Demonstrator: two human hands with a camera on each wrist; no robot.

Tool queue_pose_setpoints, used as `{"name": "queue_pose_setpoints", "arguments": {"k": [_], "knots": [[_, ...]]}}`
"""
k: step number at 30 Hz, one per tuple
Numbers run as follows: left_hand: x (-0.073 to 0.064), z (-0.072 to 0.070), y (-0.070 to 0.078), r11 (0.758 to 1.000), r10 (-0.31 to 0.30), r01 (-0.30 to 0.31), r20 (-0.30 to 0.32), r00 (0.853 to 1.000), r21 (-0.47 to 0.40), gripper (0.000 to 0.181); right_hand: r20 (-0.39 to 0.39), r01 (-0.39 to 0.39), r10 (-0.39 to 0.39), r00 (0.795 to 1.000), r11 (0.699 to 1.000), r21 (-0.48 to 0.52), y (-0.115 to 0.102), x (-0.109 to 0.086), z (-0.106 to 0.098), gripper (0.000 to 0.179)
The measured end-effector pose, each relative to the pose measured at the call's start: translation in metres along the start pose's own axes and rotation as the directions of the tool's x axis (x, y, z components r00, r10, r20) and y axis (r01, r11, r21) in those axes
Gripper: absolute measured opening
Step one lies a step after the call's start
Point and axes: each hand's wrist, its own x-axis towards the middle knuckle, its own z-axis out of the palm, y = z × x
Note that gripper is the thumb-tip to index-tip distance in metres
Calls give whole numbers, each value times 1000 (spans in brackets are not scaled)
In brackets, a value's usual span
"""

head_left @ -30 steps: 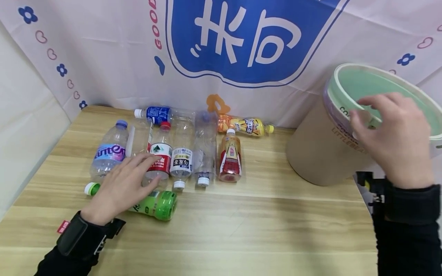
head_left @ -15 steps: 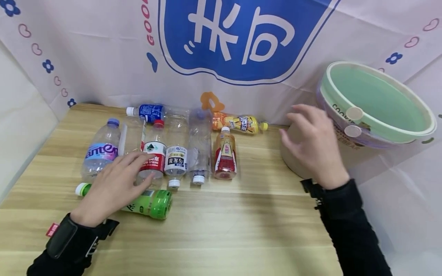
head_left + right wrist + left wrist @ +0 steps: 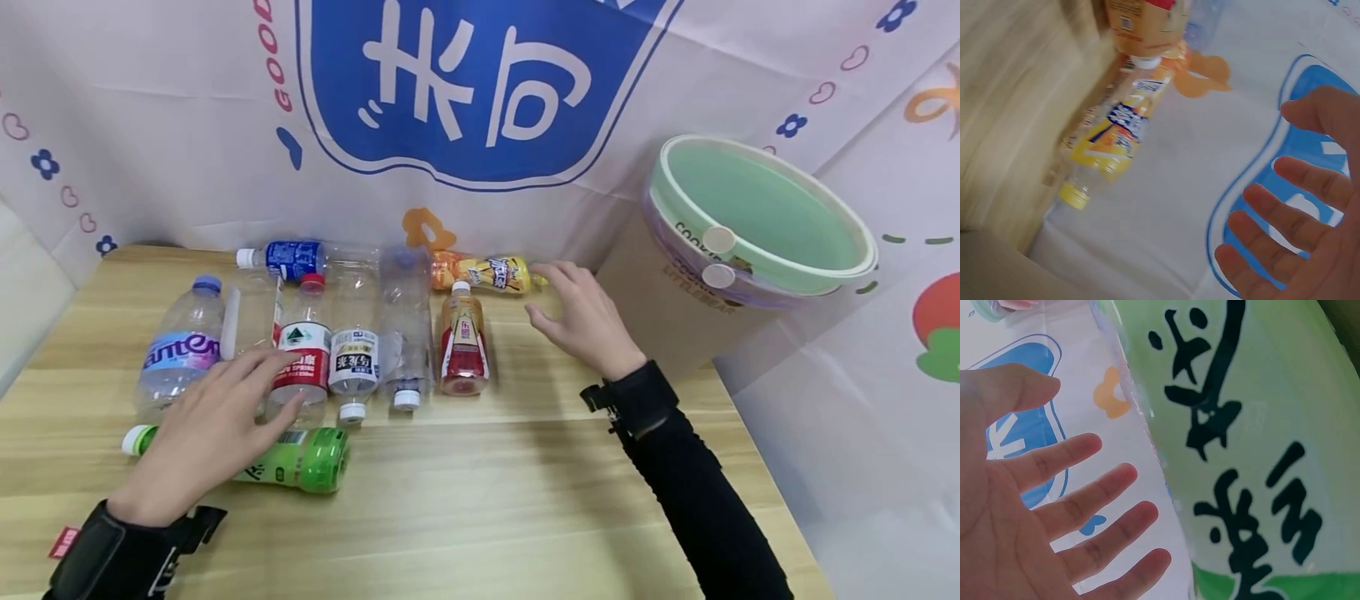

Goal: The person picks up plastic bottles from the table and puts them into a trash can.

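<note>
My left hand hovers with fingers spread over a green tea bottle lying on its side and beside a red-capped water bottle. In the left wrist view the green label fills the right side, and the palm holds nothing. At the back, my right hand, fingers spread and holding nothing, is close to the yellow cap of an orange drink bottle lying down. A bottle of amber drink with a red label stands just left of that hand.
A brown bin with a green inner rim stands at the right. Several clear bottles stand or lie at the left, among them a purple-labelled one and a white-labelled one. A printed cloth hangs behind.
My right hand has moved left from over the bin to beside the orange drink bottle. My left hand stays over the green bottle. The head view has shifted rightward.
</note>
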Motion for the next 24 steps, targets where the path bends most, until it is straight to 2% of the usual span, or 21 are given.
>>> {"name": "queue_pose_setpoints", "arguments": {"k": [4, 10, 18, 24], "knots": [[-5, -2, -2, 1000, -17, 17, -9, 1000, 5, 55, 48, -5, 4, 999, 1000, 5, 1, 11, 15, 51], [-6, -2, -3, 1000, 5, -5, -47, 999, -4, 51, 92, -24, 25, 995, 1000, -3, 6, 17, 30, 51], [-4, -2, -3, 1000, -6, 6, -27, 1000, -5, 50, 141, -56, 56, 988, 998, -2, 14, 20, 42, 53], [-3, -2, 1, 999, -39, 39, 7, 999, -10, 59, 175, -85, 84, 981, 996, -1, 28, 18, 50, 56]]}}
